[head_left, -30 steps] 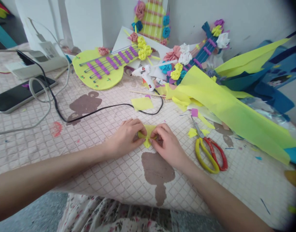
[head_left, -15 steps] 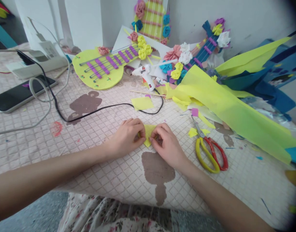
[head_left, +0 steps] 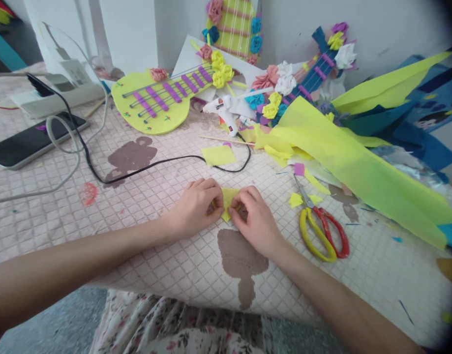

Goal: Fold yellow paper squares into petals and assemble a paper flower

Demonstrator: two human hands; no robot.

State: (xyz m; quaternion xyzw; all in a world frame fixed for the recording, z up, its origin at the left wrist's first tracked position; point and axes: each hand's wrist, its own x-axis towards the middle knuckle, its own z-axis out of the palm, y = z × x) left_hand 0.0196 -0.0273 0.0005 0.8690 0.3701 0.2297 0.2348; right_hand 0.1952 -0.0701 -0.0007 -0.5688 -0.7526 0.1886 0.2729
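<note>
Between my two hands lies a small piece of yellow crepe paper (head_left: 228, 197), low over the quilted cloth, one corner pointing toward me. My left hand (head_left: 200, 204) pinches its left edge between thumb and fingers. On the opposite edge, my right hand (head_left: 254, 216) has the same sort of pinch. The fingers cover both sides of the piece, so its folds are partly hidden. A flat yellow paper square (head_left: 218, 155) rests just beyond my hands, over a black cord. To the right are scissors (head_left: 319, 228) with one yellow and one red handle, blades slightly apart.
A white glue gun (head_left: 226, 114) lies behind the square. Paper guitars stand at the back, including a yellow one (head_left: 155, 101). A long yellow crepe sheet (head_left: 344, 167) stretches across the right. A phone (head_left: 34, 140), cables and a power strip (head_left: 59, 101) occupy the left.
Both hands keep their pinch on the yellow crepe paper and have barely moved. The whole view has shifted very slightly.
</note>
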